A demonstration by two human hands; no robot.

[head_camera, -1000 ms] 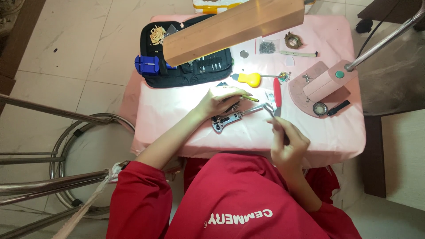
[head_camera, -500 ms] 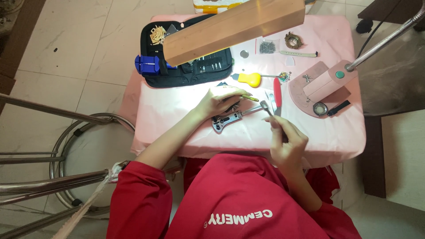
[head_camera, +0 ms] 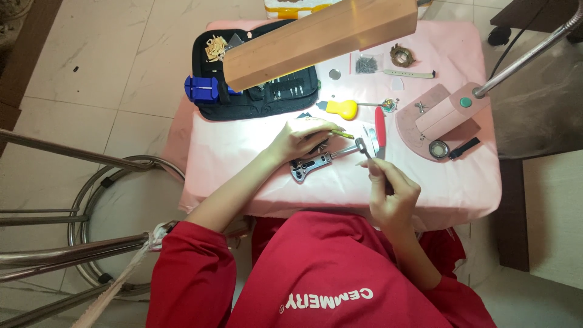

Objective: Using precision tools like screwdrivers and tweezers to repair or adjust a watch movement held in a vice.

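Change: the right hand is sitting a touch lower and nearer the body than half a second back; the left hand is holding its spot.
Count, left to right: one black tool case, one blue block tool, one metal wrench tool, one yellow-handled screwdriver, one red-handled tool, one pink lamp base.
Left hand: pressing down on the pink tablecloth, fingers curled together over a small dark piece, a thin yellow stick poking out rightward from the fingertips.
Wrench tool: lying on the cloth just below the left hand, between the two hands; long axis running lower left to upper right, head end pointing up right.
Right hand: fingers bunching tight, pinching a slim tool I can't make out, tip aimed up toward the wrench tool's head.
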